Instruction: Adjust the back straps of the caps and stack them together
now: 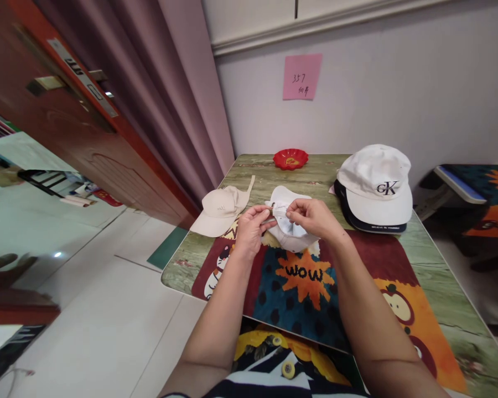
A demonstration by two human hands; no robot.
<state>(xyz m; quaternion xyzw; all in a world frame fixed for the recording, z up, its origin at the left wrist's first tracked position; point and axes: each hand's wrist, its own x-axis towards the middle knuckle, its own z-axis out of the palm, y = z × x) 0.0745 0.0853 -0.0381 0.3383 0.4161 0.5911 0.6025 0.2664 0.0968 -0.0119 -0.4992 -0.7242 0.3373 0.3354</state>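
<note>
A white baseball cap [292, 241] rests on the mat in front of me, its inside partly turned up towards me. My left hand [252, 225] pinches the left end of the cap's back strap between thumb and finger. On the other side, my right hand [316, 216] has its fingers closed on the strap, near the cap's rim. The exact spot where the strap ends meet is too small to make out. To the left of my left hand lies a beige cap [219, 205], its loose strap sticking up at the back.
A white cap with dark letters [373, 171] sits on a dark cap [357, 216] at the table's right. A red scalloped dish [291, 158] stands at the back. Under my hands is a colourful mat [269, 293] on the wood-patterned table [444, 287]. A brown door [103, 149] stands left.
</note>
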